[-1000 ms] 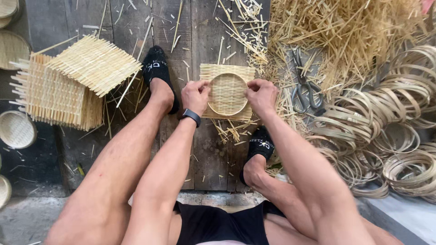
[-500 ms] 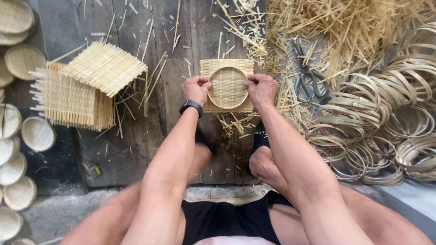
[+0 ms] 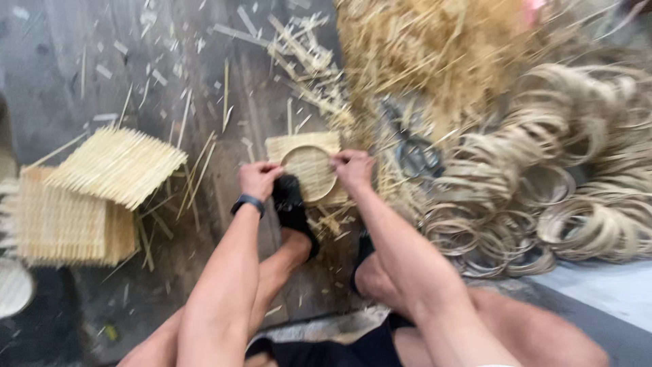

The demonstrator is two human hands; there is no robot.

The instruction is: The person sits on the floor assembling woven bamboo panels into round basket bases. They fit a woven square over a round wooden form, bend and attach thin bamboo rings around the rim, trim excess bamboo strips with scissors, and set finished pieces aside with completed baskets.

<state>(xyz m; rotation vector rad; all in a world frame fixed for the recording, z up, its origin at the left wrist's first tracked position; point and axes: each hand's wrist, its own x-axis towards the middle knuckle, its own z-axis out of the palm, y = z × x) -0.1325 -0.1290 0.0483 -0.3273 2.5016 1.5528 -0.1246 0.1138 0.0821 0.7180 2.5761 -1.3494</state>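
From the head camera, looking straight down, the person sits low over a dark wooden plank floor (image 3: 170, 61) littered with pale splinters and strips. Both hands meet near the middle of the floor on a small square woven bamboo mat (image 3: 299, 144) with a round bamboo ring (image 3: 309, 173) lying on top of it. The left hand (image 3: 258, 179) is curled closed at the ring's left rim, fingers folded down onto the mat and ring; a dark wristband (image 3: 247, 203) sits on that wrist. The right hand (image 3: 353, 168) is likewise closed, gripping the ring's right rim and the mat under it. The picture is blurred, so how the fingers lie cannot be told more finely.

Just below the mat a foot in a black slipper (image 3: 293, 211) rests on the planks between the two forearms, touching or nearly touching the mat's lower edge. A second dark slipper (image 3: 363, 248) shows partly beside the right forearm.

Toward the left edge of the floor a stack of square woven mats (image 3: 68, 224) stands, with one tilted mat (image 3: 119, 166) leaning on top of it. At the far left a round pale woven disc (image 3: 12, 289) is cut off by the frame.

Toward the right edge lies a large heap of coiled bamboo rings (image 3: 543, 183). Above it, at the top edge, spreads a pile of loose straw-coloured shavings (image 3: 435, 54). A pair of dark shears (image 3: 414, 153) lies between the shavings and the rings, just right of the right hand.
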